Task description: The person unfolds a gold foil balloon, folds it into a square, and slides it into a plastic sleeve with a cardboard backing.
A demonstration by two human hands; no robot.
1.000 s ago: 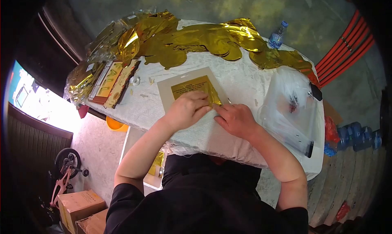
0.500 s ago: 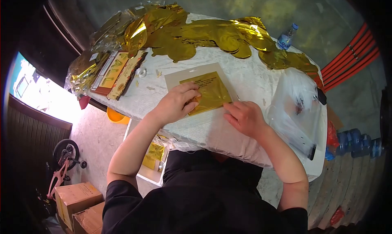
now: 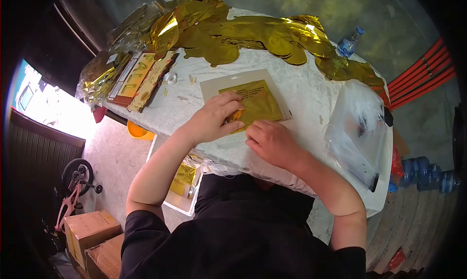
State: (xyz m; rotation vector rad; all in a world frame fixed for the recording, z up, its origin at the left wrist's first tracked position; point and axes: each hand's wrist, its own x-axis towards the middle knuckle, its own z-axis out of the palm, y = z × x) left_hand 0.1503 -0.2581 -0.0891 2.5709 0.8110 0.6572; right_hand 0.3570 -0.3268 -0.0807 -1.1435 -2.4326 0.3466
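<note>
Pressing down close to the body, the right hand (image 3: 272, 143) is curled knuckles-up, fingertips on the near edge of the one rectangular gold foil sheet (image 3: 258, 101); whether it grips anything I cannot tell; just to its left, the left hand (image 3: 214, 118) lies half closed over the sheet's near-left corner, thumb and fingers seemingly pinching a puckered orange-gold bit of the foil; two hands on one edge look meant to keep the slippery sheet from sliding. Under the sheet lies one pale grey card (image 3: 228, 80), a flat backing whose border shows past the foil, on the crinkled white tablecloth (image 3: 301, 94). Off to the right of the right hand sprawls one clear plastic bag (image 3: 357, 128); beyond the left hand, to its left, lie overlapping flat packs of gold lettering (image 3: 138, 79), about three, though the overlap hides the count. Farthest beyond both hands spreads a heap of loose gold foil shapes (image 3: 243, 33), too tangled to count, seemingly pushed back to leave working room; at its right end is one clear plastic water bottle with a blue cap (image 3: 350, 42).
</note>
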